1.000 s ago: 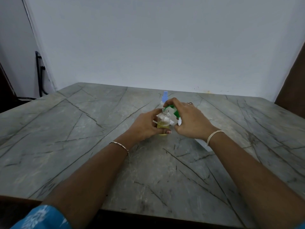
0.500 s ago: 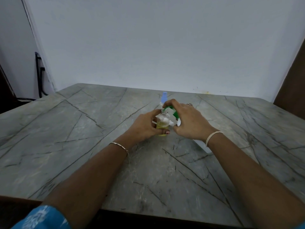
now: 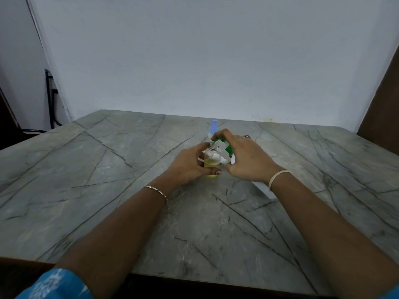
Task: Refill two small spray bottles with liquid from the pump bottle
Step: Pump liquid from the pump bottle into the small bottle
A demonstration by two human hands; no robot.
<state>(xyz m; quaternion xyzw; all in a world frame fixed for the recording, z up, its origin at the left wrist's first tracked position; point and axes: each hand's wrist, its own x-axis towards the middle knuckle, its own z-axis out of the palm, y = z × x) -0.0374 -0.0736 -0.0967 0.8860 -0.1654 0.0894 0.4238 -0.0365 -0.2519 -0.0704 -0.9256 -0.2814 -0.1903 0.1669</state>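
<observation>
At the middle of the grey veined counter [image 3: 129, 212], the left hand [image 3: 190, 164] grips a small clear bottle [image 3: 211, 157]. Its fingers [image 3: 201, 148] are curled round the far side, and the thumb is pressed across the front near the base. The bottle is upright with its base down at the counter, its neck is uncapped, and its lower part holds yellow liquid. The right hand [image 3: 246, 158] is clamped on the green pump head [image 3: 228, 149] of the pump bottle [image 3: 262, 188]. Its fingers [image 3: 222, 133] are hooked over the top, so the green spout arches right above the small bottle's neck. The pump bottle is tipped over toward the small one, and its white body shows below the right wrist, low by the counter. I cannot tell whether it rests there. Just behind both hands stands a second spray bottle [image 3: 214, 126] with a pale blue cap, upright and untouched. A thin chain bracelet [image 3: 157, 190] circles the left wrist and a white band [image 3: 278, 178] circles the right. A blue patterned sleeve [image 3: 54, 285] shows at the lower left.
</observation>
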